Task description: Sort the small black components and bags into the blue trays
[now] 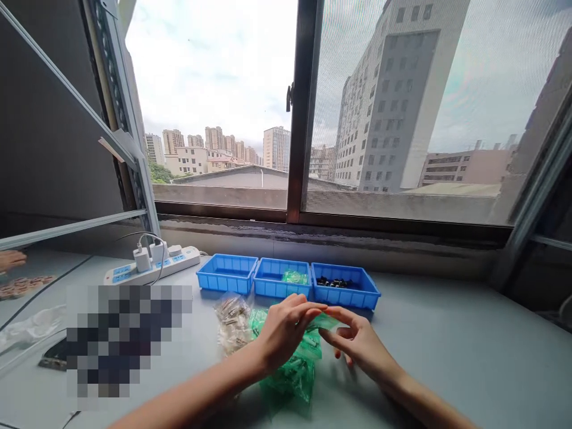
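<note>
Close together above the table, my left hand [288,330] and my right hand [361,342] both pinch a small green-tinted plastic bag [325,322]. Its contents, if any, I cannot make out. Part of the bag is behind the fingers of my left hand. Beneath my hands lies a heap of green plastic bags [292,378], partly covered by my left hand and wrist. Left of the heap is a clear plastic bag [233,319] of small, slim metallic pieces, its lower part behind my left forearm.
Three blue bins stand in a row behind my hands: a left bin [226,285], a middle bin [268,288] with green packets, a right bin [353,295] with small black parts. Further left are a power strip [185,257], a pixelated area and another person's hand [12,260].
</note>
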Tool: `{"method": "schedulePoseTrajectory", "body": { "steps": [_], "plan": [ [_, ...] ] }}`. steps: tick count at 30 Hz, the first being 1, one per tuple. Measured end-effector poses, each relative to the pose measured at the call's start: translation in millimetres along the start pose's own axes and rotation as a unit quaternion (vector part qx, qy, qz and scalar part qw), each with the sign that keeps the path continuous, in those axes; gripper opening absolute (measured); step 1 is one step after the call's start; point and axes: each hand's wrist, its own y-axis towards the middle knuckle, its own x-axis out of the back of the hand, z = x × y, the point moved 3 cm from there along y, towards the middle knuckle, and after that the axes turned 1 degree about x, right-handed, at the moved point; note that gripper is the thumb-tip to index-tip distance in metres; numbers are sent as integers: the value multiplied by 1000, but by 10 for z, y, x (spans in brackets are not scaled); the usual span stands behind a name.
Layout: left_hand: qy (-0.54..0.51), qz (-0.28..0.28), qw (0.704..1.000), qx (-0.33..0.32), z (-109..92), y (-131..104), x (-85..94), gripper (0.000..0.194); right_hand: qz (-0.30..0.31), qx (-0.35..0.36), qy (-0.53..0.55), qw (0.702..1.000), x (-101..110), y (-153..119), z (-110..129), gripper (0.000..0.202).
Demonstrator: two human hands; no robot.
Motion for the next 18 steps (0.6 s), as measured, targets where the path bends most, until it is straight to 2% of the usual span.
{"method": "schedulePoseTrajectory", "body": {
  "steps": [5, 10, 13, 16, 18],
  "plan": [
    [32, 1, 999, -44, -25, -18, -32, 50, 27, -5, -34, 999, -15, 32, -82, 50],
    [12, -10, 1000, -16, 39, -3, -30, 25, -25, 46, -11, 999, 34, 23, -54, 46],
    [8, -5, 1000, 6, 59, 10, -23, 10, -50, 107, -14, 993, 76, -9, 31, 39],
    [15, -12, 1000, 7, 46, 27, -11, 13, -88, 175, -43, 980, 118, -50, 134, 32],
    [5, -30, 999, 18, 36, 43, 7, 12, -134, 195, -56, 970, 159, -72, 182, 32]
  ]
}}
